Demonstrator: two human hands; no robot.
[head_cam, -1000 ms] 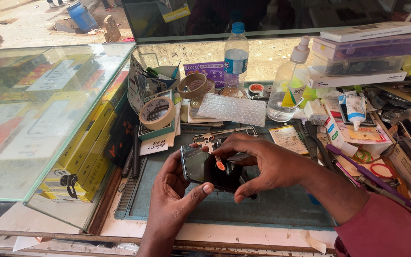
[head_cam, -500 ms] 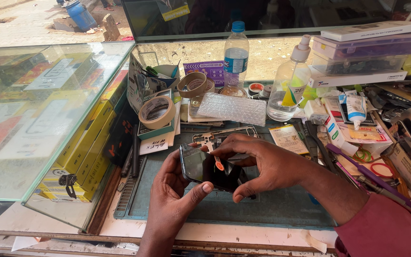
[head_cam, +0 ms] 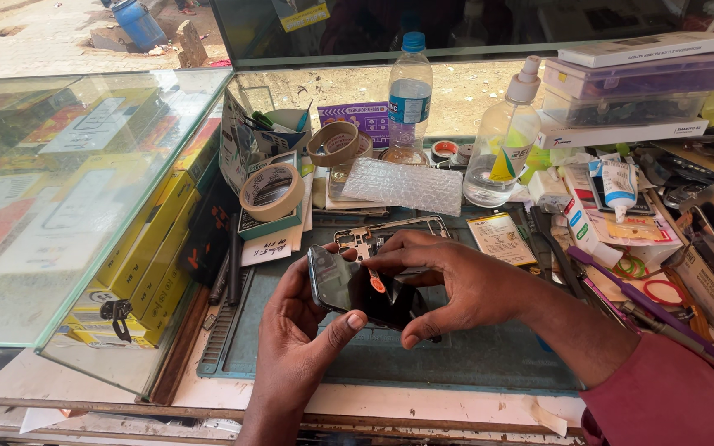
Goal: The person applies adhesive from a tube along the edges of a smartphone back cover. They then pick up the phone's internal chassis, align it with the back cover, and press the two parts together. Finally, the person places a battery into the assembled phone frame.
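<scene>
A glass display case (head_cam: 68,190) is filling the left side, with yellow boxes (head_cam: 138,264) stacked inside its near corner. Beside it a teal work mat (head_cam: 473,359) is lying on the counter, and both hands are working over its middle.

The right hand (head_cam: 464,285) is reaching in from the lower right, its forearm running back to a dark red sleeve (head_cam: 679,396). The wrist is arching above the mat, and the fingers are curling down over the top edge of a dark phone (head_cam: 365,293), the thumb pressing at its lower right corner. The left hand (head_cam: 295,347) is coming up from the bottom edge, palm cupping the phone's left end, its thumb lying across the lower face and its fingers wrapping round behind. So both hands are gripping the phone, holding it tilted just above the mat.

Behind the fingers a bare metal phone frame (head_cam: 373,235) is lying on the mat. Further back a sheet of bubble wrap (head_cam: 402,186), a water bottle (head_cam: 409,91), a clear pump bottle (head_cam: 504,140) and two tape rolls (head_cam: 272,192) are standing well apart from the hands.
</scene>
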